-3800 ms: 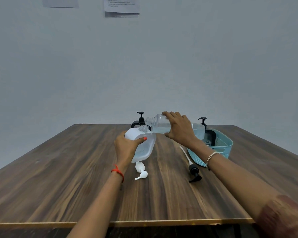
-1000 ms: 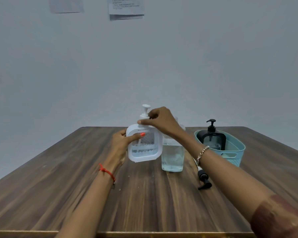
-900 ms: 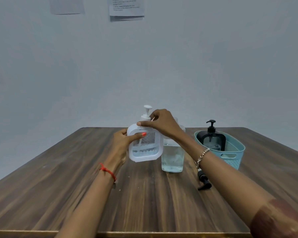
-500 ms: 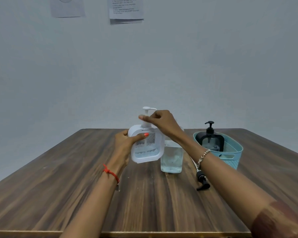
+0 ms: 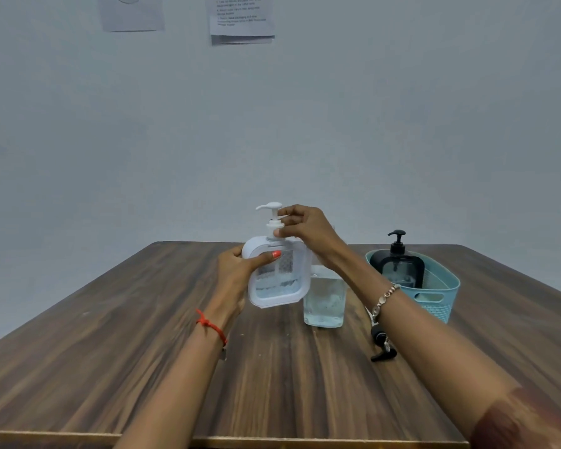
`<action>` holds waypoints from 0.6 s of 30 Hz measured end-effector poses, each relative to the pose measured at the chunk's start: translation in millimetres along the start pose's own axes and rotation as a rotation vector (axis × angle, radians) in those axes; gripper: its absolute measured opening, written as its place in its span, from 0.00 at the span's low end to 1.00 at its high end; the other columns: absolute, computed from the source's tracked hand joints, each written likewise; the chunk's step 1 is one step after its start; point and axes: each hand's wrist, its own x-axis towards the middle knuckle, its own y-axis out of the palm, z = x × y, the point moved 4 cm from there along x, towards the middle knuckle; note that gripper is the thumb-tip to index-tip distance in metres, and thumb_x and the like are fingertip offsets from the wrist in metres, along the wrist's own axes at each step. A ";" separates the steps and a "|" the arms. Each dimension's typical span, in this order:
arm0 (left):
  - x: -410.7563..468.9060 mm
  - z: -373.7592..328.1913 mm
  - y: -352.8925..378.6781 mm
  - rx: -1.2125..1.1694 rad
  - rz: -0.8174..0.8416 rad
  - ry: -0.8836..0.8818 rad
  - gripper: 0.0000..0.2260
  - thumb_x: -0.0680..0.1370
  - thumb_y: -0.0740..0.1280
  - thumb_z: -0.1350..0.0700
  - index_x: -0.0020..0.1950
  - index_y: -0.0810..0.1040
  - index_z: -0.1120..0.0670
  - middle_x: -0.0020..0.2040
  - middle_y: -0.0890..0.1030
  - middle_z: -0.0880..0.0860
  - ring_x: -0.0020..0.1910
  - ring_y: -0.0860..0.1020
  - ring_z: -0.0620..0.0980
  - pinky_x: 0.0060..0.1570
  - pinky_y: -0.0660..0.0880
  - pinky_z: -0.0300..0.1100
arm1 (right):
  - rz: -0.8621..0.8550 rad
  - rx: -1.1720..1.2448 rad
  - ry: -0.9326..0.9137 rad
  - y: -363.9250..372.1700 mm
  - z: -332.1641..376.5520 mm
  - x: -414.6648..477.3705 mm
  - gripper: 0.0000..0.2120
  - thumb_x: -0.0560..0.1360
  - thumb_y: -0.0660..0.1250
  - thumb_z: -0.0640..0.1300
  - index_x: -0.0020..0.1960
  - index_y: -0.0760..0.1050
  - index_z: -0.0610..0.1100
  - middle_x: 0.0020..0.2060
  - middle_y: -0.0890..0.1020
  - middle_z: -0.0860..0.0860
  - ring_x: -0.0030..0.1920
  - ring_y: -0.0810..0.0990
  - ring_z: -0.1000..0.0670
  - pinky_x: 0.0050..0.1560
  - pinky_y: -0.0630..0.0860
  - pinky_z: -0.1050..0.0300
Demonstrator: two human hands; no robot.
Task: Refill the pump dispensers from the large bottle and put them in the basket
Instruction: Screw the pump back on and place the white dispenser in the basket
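Gripping white square-bodied dispenser (image 5: 277, 286), left hand (image 5: 237, 273) fingers wrapped, right hand (image 5: 308, 226) fingers pinching pump (image 5: 270, 207) collar, seemingly part-filled.

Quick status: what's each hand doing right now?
The left hand grips the white dispenser body.
The right hand pinches the white pump at its collar.

Cut off by the top edge: two paper sheets (image 5: 242, 17), print too small to read. Upper part of the large bottle (image 5: 324, 299) hidden behind the right forearm (image 5: 434, 345) and the white dispenser (image 5: 277, 280). Loose black pump (image 5: 382, 346) partly covered by the same forearm. Lower part of the black dispenser (image 5: 399, 264) behind the basket (image 5: 434, 299) wall. Sleeve (image 5: 528, 419) cut off at the lower right corner.
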 end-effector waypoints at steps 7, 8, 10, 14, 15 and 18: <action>-2.5 -1.8 -0.6 0.000 -0.006 0.000 0.15 0.63 0.78 0.60 0.47 0.80 0.59 0.45 0.83 0.59 0.41 0.82 0.58 0.42 0.81 0.51 | 0.053 -0.144 0.011 6.3 0.9 -2.5 0.21 0.67 0.73 0.53 0.45 0.81 0.33 0.39 0.82 0.39 0.38 0.78 0.40 0.42 0.69 0.56; -2.9 -1.7 -0.6 -0.023 -0.013 -0.010 0.16 0.63 0.78 0.61 0.48 0.80 0.60 0.46 0.83 0.60 0.43 0.82 0.60 0.44 0.81 0.53 | 0.057 -0.119 0.026 4.7 2.2 -2.6 0.16 0.69 0.73 0.50 0.45 0.82 0.35 0.41 0.84 0.41 0.40 0.81 0.43 0.43 0.71 0.58; -3.7 -0.8 -2.7 -0.045 -0.033 -0.021 0.16 0.64 0.77 0.62 0.49 0.80 0.60 0.47 0.83 0.61 0.44 0.82 0.61 0.47 0.80 0.55 | 0.035 -0.094 0.031 -0.7 3.0 -2.2 0.09 0.68 0.73 0.42 0.43 0.83 0.36 0.39 0.84 0.44 0.39 0.81 0.52 0.44 0.72 0.62; -4.3 -1.3 -7.0 -0.060 -0.057 -0.029 0.16 0.65 0.76 0.62 0.51 0.79 0.62 0.49 0.82 0.62 0.46 0.81 0.63 0.49 0.79 0.59 | 0.009 -0.042 0.019 -7.3 -0.2 -0.6 0.11 0.66 0.74 0.39 0.41 0.80 0.29 0.36 0.80 0.37 0.39 0.77 0.47 0.44 0.73 0.57; -4.5 -2.7 -6.6 -0.054 -0.055 -0.026 0.17 0.65 0.76 0.63 0.51 0.79 0.63 0.49 0.82 0.63 0.46 0.81 0.63 0.49 0.79 0.58 | 0.021 -0.029 0.021 -6.1 0.0 -0.4 0.09 0.66 0.75 0.39 0.42 0.81 0.33 0.39 0.81 0.38 0.41 0.79 0.48 0.46 0.74 0.58; -6.6 -7.4 -3.0 -0.075 -0.031 -0.024 0.17 0.63 0.77 0.64 0.50 0.79 0.64 0.48 0.82 0.64 0.44 0.81 0.62 0.46 0.80 0.55 | 0.086 -0.027 0.046 0.4 1.1 0.6 0.14 0.67 0.74 0.39 0.52 0.79 0.40 0.49 0.82 0.44 0.51 0.79 0.50 0.54 0.72 0.59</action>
